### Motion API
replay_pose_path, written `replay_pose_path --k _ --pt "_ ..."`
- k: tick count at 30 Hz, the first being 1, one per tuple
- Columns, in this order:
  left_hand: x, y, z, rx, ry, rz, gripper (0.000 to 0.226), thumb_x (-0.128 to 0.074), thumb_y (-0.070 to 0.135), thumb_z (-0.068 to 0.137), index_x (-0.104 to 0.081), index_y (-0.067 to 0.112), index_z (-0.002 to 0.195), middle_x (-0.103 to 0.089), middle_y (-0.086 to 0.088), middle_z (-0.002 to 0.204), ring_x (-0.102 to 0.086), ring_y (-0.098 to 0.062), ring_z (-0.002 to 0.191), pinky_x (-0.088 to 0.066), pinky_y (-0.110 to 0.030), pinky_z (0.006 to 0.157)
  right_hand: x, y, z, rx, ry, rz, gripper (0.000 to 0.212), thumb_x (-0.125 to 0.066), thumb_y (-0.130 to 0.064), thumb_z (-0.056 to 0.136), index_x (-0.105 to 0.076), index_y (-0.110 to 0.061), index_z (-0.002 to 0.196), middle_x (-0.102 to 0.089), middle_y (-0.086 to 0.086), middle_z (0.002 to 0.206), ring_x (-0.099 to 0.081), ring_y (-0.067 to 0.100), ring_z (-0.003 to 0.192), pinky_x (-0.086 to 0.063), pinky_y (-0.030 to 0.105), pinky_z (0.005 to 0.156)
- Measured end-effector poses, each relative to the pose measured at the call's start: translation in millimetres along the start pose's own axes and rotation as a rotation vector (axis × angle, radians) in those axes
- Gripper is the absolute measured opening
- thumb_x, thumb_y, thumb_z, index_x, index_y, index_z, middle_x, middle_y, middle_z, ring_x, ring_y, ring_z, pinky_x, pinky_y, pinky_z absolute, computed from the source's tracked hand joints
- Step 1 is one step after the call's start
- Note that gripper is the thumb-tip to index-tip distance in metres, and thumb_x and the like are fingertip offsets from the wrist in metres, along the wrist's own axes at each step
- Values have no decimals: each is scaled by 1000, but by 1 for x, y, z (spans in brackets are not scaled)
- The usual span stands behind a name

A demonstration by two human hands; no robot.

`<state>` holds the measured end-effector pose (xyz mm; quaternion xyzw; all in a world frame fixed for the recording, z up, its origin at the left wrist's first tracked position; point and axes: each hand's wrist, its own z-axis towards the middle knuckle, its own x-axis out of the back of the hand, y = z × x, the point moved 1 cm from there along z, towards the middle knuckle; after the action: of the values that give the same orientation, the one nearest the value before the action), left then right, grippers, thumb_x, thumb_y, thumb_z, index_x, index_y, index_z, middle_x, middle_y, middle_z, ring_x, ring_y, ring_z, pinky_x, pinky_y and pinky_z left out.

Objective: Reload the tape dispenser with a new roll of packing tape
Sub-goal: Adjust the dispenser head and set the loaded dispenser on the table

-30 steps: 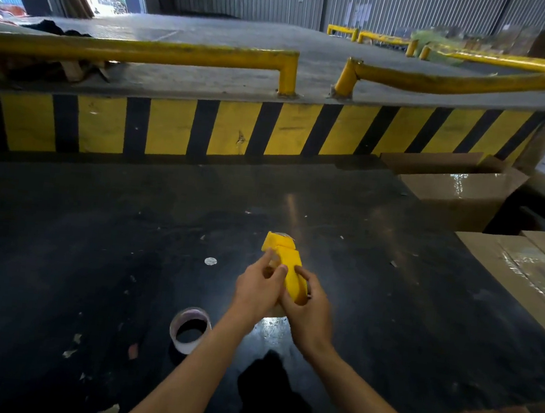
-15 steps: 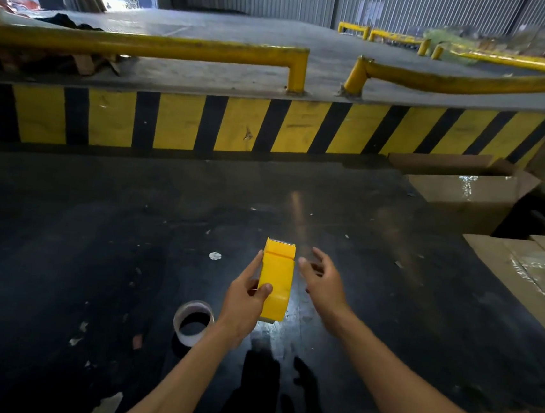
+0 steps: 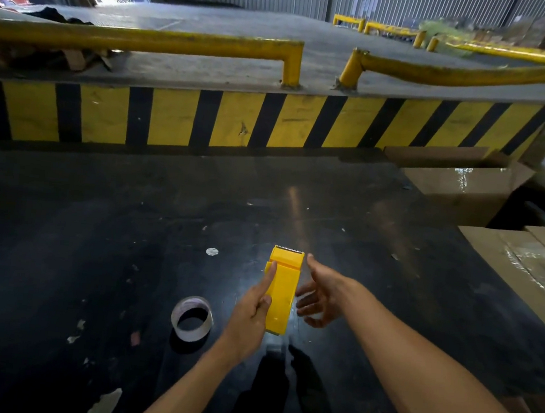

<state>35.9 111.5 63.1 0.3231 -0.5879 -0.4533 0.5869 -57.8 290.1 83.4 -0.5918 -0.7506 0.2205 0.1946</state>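
Nearest the camera, two bare forearms reach out over a dark, scuffed worktop [image 3: 388, 300] dotted with paper scraps. The left hand [image 3: 251, 311] is closed around the near left side of a yellow tape dispenser [image 3: 283, 290], thumb lying along its left edge, holding it above the worktop with its serrated cutting blade [image 3: 289, 249] pointing away from the person. The right hand [image 3: 320, 297] is open with its fingers spread, just beside the dispenser's right side and gripping nothing; whether it touches the plastic cannot be told. To the left of the left wrist, a roll of clear packing tape [image 3: 191, 318] lies flat on the worktop, apart from both hands. A small round white scrap [image 3: 212, 251] lies farther out. At the right edge sit taped cardboard boxes [image 3: 532, 264], with another open box [image 3: 460, 181] behind them. Beyond the worktop runs a yellow-and-black striped dock edge [image 3: 239, 123], topped with yellow guard rails [image 3: 147, 39] and a concrete platform [image 3: 232, 26].
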Motion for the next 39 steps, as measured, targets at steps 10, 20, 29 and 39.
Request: replay_pose_path --k 10,20,29,39 --pt "-4 -10 0 -118 -24 96 67 -37 2 107 -12 52 145 -46 -8 93 -44 -16 84 -42 -15 79 7 -6 -12 172 23 128 21 -60 -29 91 -67 -22 73 -74 0 88 -66 17 87 -43 33 74" --pt "-6 -14 -2 -132 -25 98 67 -37 1 107 -10 48 146 -40 5 85 -39 -8 77 -39 -9 77 9 -17 -25 560 249 36 23 -66 -23 92 -73 -9 109 -72 4 87 -65 14 73 -43 29 65" --pt "-7 -19 -2 -117 -46 115 64 -37 5 108 -13 47 148 -41 4 87 -41 -8 78 -41 -11 76 15 -26 -31 716 288 -40 17 -66 -12 91 -69 0 101 -71 9 81 -66 21 74 -43 27 63" --pt "-12 -19 3 -45 -89 179 60 -33 13 110 -2 48 148 -45 -4 97 -44 -9 80 -39 -13 75 3 -34 -35 884 505 -530 15 -70 -15 87 -78 -6 95 -74 7 86 -66 17 80 -53 30 74"
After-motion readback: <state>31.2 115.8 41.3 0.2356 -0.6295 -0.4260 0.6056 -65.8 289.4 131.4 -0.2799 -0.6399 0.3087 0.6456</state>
